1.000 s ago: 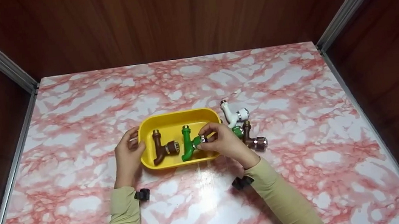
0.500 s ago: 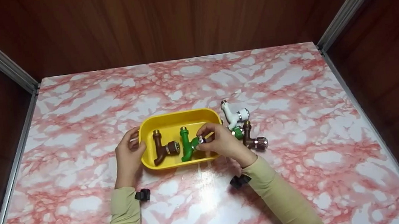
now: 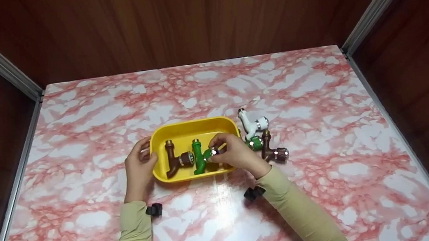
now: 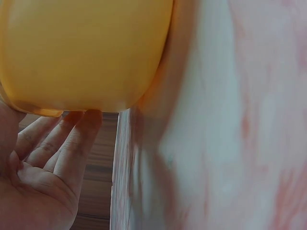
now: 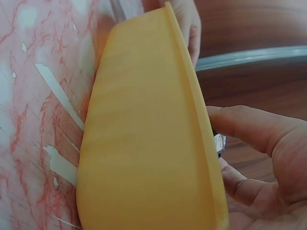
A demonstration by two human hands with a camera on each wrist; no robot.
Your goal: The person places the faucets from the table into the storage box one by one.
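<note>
In the head view, a yellow plastic tub (image 3: pixel 183 129) stands on the table. My left hand (image 3: pixel 138 166) grips its left end, thumb at the rim and fingers against the outer wall. Inside, a brown tap (image 3: pixel 171 158) lies at the left with its knob to the right. Beside it is a green tap (image 3: pixel 197 157), whose chrome-ended knob my right hand (image 3: pixel 234 150) pinches between thumb and fingers. The tub wall (image 5: pixel 144 124) hides most of that tap in the right wrist view. Left-hand fingers (image 4: pixel 72 148) touch the tub in the left wrist view.
Right of the tub lie a white tap (image 3: pixel 252 126), a second green tap (image 3: pixel 256 143) mostly hidden by my right hand, and another brown tap (image 3: pixel 269 150). The marbled pink table (image 3: pixel 195 94) meets brown wood-grain panels (image 3: pixel 186 21) at the back and sides.
My right hand has shifted slightly left with the green tap, bringing it nearer the brown tap in the tub. My left hand keeps its hold on the tub.
</note>
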